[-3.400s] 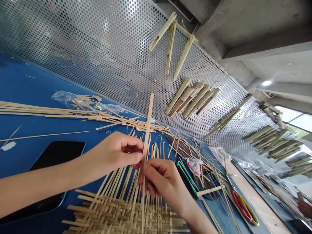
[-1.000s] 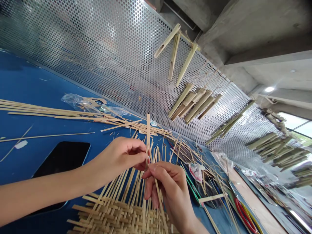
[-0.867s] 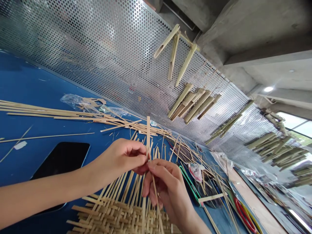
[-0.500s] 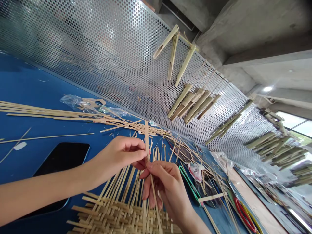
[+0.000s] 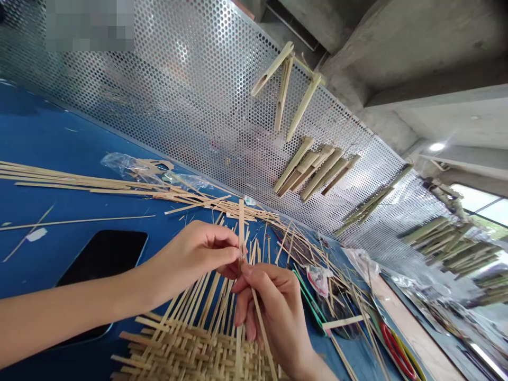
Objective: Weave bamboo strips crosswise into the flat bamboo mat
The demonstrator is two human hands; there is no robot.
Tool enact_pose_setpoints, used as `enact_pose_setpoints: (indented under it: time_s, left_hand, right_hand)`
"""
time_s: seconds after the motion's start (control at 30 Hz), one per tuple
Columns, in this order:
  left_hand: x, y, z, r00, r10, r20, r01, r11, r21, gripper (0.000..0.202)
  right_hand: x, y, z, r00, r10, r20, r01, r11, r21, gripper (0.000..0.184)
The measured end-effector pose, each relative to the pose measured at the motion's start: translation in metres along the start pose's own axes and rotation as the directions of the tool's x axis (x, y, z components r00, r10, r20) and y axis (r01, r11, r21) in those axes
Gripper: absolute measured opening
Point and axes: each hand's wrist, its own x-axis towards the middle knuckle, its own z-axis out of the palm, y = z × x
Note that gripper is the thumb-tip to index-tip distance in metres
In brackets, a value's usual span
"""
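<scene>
Near the middle of the frame, a pale flat strip (image 5: 241,225) stood nearly upright between the two hands, its top end rising above the fingers. The left hand (image 5: 208,251), reaching in from the left edge, had its grip closed on the strip, thumb and forefinger pinching it. The right hand (image 5: 273,301), coming from the bottom edge, had its thumb and finger pinched just below, with a narrower strip (image 5: 262,330) running from that grip down toward the bottom of the frame; whether the two strips were joined at the fingertips could not be told. Under the hands, at bottom centre, lay a woven mat (image 5: 198,352), loose ends fanning upward from it and poking out on its left. A dark phone (image 5: 111,254) lay on the blue counter (image 5: 32,137) at lower left, partly behind the left forearm. A bundle of long strips (image 5: 59,177) stretched from the left edge toward the centre, just below a clear plastic bag (image 5: 119,161). Right of the right hand were a green-edged tool (image 5: 311,304) and, nearer the lower right, red and yellow handles (image 5: 397,349). A perforated metal panel (image 5: 222,116) slanted across the upper frame
</scene>
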Motion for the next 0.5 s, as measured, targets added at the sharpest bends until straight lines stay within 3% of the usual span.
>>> enact_pose_setpoints:
  time_s: [0.13, 0.27, 0.4, 0.5]
  left_hand:
    - [0.004, -0.008, 0.001, 0.999, -0.026, -0.028, 0.025, 0.999, -0.030, 0.013]
    - [0.005, -0.016, 0.004, 0.999, -0.035, 0.021, 0.037, 0.995, -0.096, 0.011]
    - [0.005, -0.016, 0.004, 0.998, 0.004, 0.064, 0.001, 0.997, -0.078, 0.015]
    - [0.007, -0.013, 0.000, 0.999, 0.036, 0.021, -0.035, 0.998, -0.061, 0.016]
  right_hand:
    - [-0.004, -0.004, 0.000, 1.000, -0.003, -0.027, 0.004, 1.000, 0.007, 0.033]
    - [-0.002, -0.006, -0.002, 0.999, 0.027, 0.020, -0.028, 0.999, 0.025, 0.032]
    - [0.003, -0.006, -0.003, 0.992, 0.093, 0.086, -0.098, 0.994, 0.055, 0.035]
    - [0.005, -0.004, -0.004, 0.992, 0.094, 0.090, -0.098, 0.994, 0.046, 0.035]
